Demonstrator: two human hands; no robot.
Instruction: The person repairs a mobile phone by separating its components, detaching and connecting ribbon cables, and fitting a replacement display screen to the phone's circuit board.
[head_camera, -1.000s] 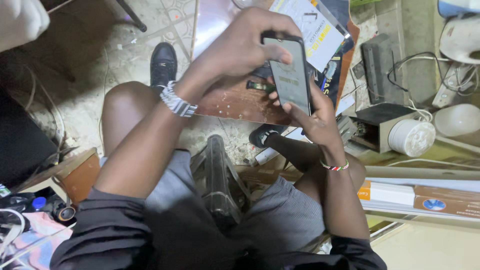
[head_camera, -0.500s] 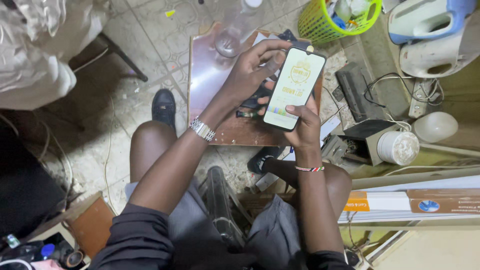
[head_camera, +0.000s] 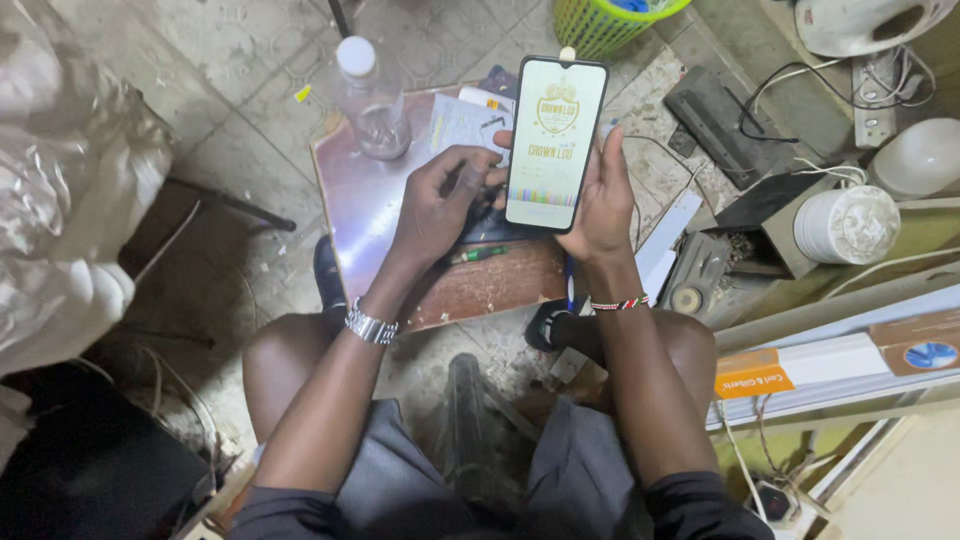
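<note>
My right hand (head_camera: 602, 195) holds up a phone-shaped flat piece (head_camera: 555, 143) with a pale printed face and a black rim, gripping it from behind along its right edge. My left hand (head_camera: 438, 205), with a metal watch at the wrist, has its fingers curled and sits just left of the piece's lower edge, over dark items on the small wooden table (head_camera: 380, 210). I cannot tell whether it holds something. A beaded bracelet circles my right wrist.
A clear plastic bottle (head_camera: 368, 98) stands at the table's far left corner beside some papers (head_camera: 462, 122). A green basket (head_camera: 612, 22) sits beyond. Cables, a white round container (head_camera: 847, 224), dark boxes and long cartons (head_camera: 830, 365) crowd the right. Crumpled plastic sheeting (head_camera: 60, 180) fills the left.
The flat piece has been raised and turned upright, facing me. My left hand let go of its top and dropped to the table beside it. The view shifted forward.
</note>
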